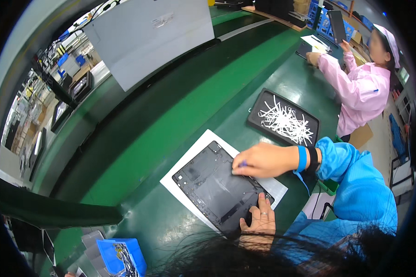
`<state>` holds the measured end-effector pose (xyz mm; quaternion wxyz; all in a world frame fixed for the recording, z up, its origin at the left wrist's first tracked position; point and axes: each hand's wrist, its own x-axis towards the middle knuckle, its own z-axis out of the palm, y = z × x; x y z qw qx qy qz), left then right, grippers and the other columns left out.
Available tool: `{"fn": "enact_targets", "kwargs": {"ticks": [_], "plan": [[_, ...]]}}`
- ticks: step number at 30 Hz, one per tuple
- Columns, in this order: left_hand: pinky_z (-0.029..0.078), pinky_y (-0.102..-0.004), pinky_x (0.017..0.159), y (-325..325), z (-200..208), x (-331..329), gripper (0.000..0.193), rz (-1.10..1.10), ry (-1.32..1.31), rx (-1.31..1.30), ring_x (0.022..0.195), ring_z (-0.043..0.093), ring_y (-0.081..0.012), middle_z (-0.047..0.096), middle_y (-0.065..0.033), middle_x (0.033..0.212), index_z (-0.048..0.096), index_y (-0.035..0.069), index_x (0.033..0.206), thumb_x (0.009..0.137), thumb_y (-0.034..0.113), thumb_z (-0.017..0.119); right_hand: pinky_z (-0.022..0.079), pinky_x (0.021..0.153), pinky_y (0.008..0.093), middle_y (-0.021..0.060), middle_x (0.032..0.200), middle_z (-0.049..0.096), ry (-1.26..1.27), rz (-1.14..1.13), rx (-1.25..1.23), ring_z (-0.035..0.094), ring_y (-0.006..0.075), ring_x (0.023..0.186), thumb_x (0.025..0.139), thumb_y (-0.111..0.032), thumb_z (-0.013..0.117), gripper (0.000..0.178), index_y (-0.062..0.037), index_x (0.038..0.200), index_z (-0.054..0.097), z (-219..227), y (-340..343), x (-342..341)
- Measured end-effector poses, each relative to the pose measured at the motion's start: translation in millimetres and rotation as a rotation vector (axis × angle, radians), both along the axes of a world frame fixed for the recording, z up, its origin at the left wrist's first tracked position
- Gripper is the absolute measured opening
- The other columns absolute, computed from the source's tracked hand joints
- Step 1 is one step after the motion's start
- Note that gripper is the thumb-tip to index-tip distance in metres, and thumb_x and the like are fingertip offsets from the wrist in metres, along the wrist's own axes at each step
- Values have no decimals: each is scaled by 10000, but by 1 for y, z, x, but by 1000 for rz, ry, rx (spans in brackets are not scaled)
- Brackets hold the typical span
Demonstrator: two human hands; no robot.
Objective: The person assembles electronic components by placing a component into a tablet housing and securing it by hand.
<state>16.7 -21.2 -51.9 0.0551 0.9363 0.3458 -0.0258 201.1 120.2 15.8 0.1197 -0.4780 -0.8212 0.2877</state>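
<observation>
A black tablet back panel (pixel 217 184) lies inside-up on a white sheet (pixel 196 147) on the green bench. My right hand (pixel 263 159) reaches in from the right, wearing a blue wrist strap (pixel 302 158) and a black band. Its fingertips are pinched on a small blue piece (pixel 241 164) at the panel's right edge. My left hand (pixel 260 217), with a ring on one finger, lies flat on the panel's near corner, fingers pointing away from me. My own dark hair hides the lower part of that hand.
A black tray (pixel 263 99) holding several white strips sits behind the panel. Beyond it a co-worker in pink (pixel 360 87) holds up a dark panel. A blue bin (pixel 120 256) of small parts stands at the lower left. A grey board (pixel 148 37) hangs over the green conveyor (pixel 185 106).
</observation>
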Motion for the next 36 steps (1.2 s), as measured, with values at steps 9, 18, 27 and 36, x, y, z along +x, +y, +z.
{"fn": "enact_targets", "kwargs": {"ticks": [9, 18, 27, 36], "plan": [[594, -572, 909, 10, 11, -9, 568, -52, -18, -14, 1226, 523, -283, 290, -149, 1681, 487, 41, 1501, 955, 171, 574, 512, 687, 369, 98, 824, 689, 512, -709, 58, 656, 204, 735, 1039, -346, 586, 358, 1, 1039, 675, -11, 110, 26], [592, -565, 893, 10, 5, -6, 575, -45, 13, -12, 1228, 533, -298, 277, -163, 1687, 463, 31, 1517, 969, 173, 563, 541, 793, 517, 254, 902, 713, 125, -821, 308, 694, 447, 877, 1025, -338, 581, 364, 22, 1020, 635, 25, 120, 44], [588, -579, 890, 13, 10, -4, 586, -71, 57, -60, 1216, 539, -301, 274, -161, 1687, 443, 22, 1529, 967, 140, 559, 548, 794, 481, 182, 899, 737, 23, -918, 388, 723, 379, 900, 994, -291, 634, 315, -21, 1156, 630, 28, 118, 95], [641, -374, 825, 20, 55, -19, 544, -83, -52, 178, 1151, 592, -226, 495, -171, 1527, 579, -39, 1377, 872, 159, 613, 564, 769, 505, 198, 858, 712, -28, -242, 171, 707, 413, 844, 978, -253, 631, 237, -47, 1093, 628, 26, 13, 14]]}}
